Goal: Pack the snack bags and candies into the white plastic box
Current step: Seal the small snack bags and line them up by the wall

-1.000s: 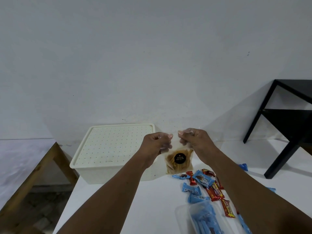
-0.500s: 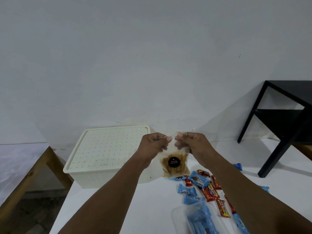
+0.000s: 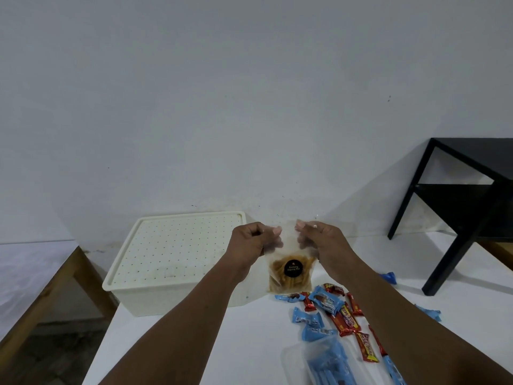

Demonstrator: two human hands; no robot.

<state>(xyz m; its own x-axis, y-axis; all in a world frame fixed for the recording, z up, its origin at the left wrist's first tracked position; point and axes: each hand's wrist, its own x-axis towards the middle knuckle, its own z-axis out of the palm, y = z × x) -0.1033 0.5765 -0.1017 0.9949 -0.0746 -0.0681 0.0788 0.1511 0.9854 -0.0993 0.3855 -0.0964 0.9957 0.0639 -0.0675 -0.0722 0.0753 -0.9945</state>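
A clear snack bag (image 3: 291, 273) of golden sticks with a round black label hangs above the white table. My left hand (image 3: 251, 241) pinches its top left edge and my right hand (image 3: 319, 240) pinches its top right edge. The white plastic box (image 3: 155, 297) stands to the left of the bag with its perforated lid (image 3: 177, 245) on. Blue candies (image 3: 308, 320) and red candies (image 3: 345, 322) lie scattered on the table below the bag.
A clear container (image 3: 327, 362) holding blue packets lies at the bottom edge. A black side table (image 3: 455, 215) stands at the right. A wooden table (image 3: 36, 276) is at the left, across a gap showing the floor. The white wall is close behind.
My hands have drawn slightly apart along the bag's top edge. The bag hangs in about the same place beside the box.
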